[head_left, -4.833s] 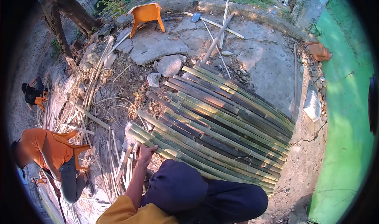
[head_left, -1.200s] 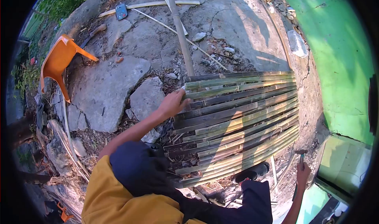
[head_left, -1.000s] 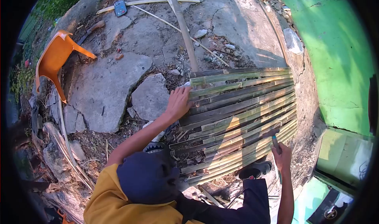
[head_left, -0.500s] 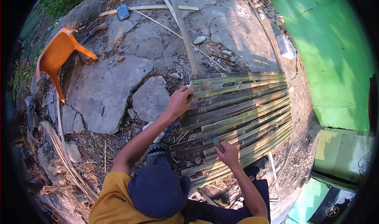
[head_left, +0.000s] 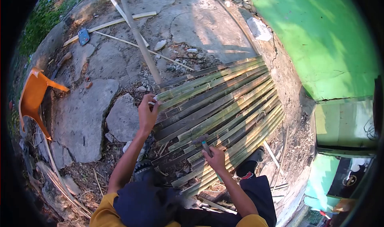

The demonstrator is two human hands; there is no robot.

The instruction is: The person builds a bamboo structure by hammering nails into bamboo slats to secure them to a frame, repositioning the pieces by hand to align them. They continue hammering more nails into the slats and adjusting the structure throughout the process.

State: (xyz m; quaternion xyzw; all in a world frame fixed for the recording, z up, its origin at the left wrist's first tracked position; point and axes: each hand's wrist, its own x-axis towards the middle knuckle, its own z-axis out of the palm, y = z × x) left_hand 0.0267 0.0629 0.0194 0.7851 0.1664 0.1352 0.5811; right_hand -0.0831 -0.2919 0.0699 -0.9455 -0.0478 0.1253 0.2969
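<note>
My left hand [head_left: 148,114] is at the left end of a green bamboo slat [head_left: 188,92], its thumb and fingers pinched around the tip. This slat lies near the far side of a row of split bamboo slats [head_left: 224,119], some green and some dark, set side by side with narrow gaps. In my right hand [head_left: 216,160] is a hammer [head_left: 201,140], gripped by its handle. The hammer's head is over the ragged left ends of the middle slats.
A wooden pole [head_left: 142,47] reaches the slats' far corner. Broken concrete slabs [head_left: 86,119] and an orange plastic chair [head_left: 34,95] are on the left. A phone [head_left: 83,36] lies near thin bamboo strips. To the right is a green floor [head_left: 308,39]. My shoe [head_left: 250,163] is beside the slats.
The view has turned, so the slats appear more slanted and further left. My left hand stays at the slat ends, and my right hand still holds the hammer.
</note>
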